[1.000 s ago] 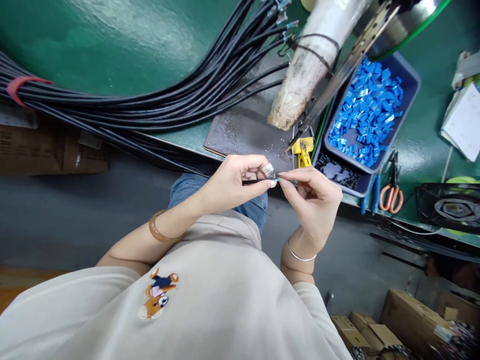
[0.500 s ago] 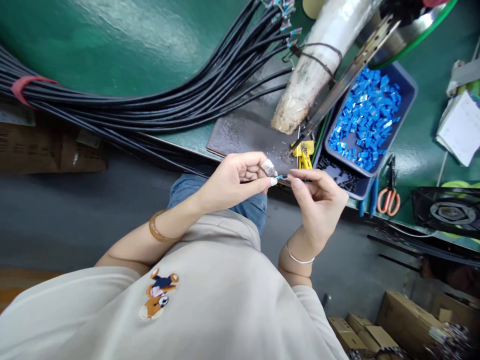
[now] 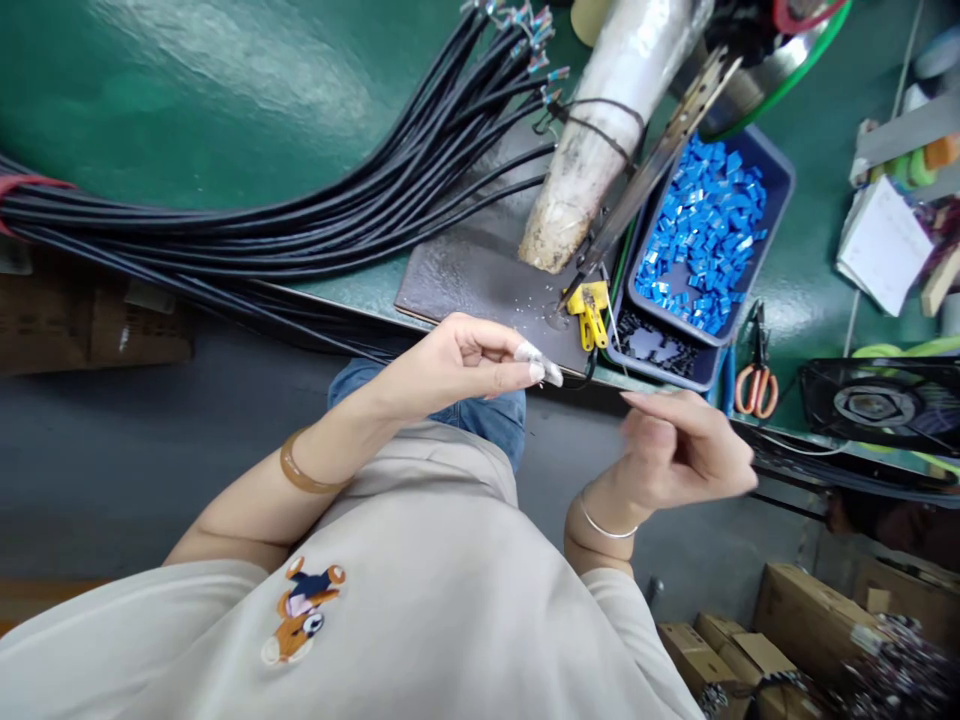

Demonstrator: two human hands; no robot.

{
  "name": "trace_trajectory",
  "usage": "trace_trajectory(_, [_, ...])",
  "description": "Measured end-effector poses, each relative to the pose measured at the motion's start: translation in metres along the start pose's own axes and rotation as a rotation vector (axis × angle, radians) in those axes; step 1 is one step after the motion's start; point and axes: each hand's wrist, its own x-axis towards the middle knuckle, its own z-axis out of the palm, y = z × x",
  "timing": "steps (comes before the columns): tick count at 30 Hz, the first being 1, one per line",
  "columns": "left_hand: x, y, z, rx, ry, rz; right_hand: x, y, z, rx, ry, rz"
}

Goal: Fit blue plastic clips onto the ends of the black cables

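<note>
My left hand is closed in a pinch in front of the bench edge, white coverings on its thumb and a fingertip. What lies between those fingertips is hidden. My right hand is apart to the right, blurred, with thumb and index finger pinched together. A thin pale wire-like line runs down toward its fingertips; I cannot tell whether it is held. Above and between the hands, a yellow plastic piece sits on a dark board, under the tip of a slanted metal tool.
A bundle of black cables with stripped ends crosses the green bench. A white tube hangs over the board. At right are a bin of blue parts, a lower bin of black bits, orange-handled cutters and a fan.
My right hand has moved right and slightly down, away from my left hand. The small light-blue wire end seen between the hands no longer shows. The view has shifted slightly.
</note>
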Motion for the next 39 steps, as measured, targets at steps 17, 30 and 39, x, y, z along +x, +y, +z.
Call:
trace_trajectory(17, [0.001, -0.015, 0.007, 0.027, 0.149, 0.092, 0.086, 0.114, -0.017, -1.044, -0.532, 0.341])
trace_trajectory(30, [0.0, -0.012, 0.007, -0.018, 0.146, 0.083, 0.101, 0.142, -0.01, -0.946, -0.566, 0.22])
trace_trajectory(39, [0.011, -0.01, 0.007, 0.053, 0.233, 0.144, 0.075, 0.095, -0.011, -0.53, -0.061, 0.112])
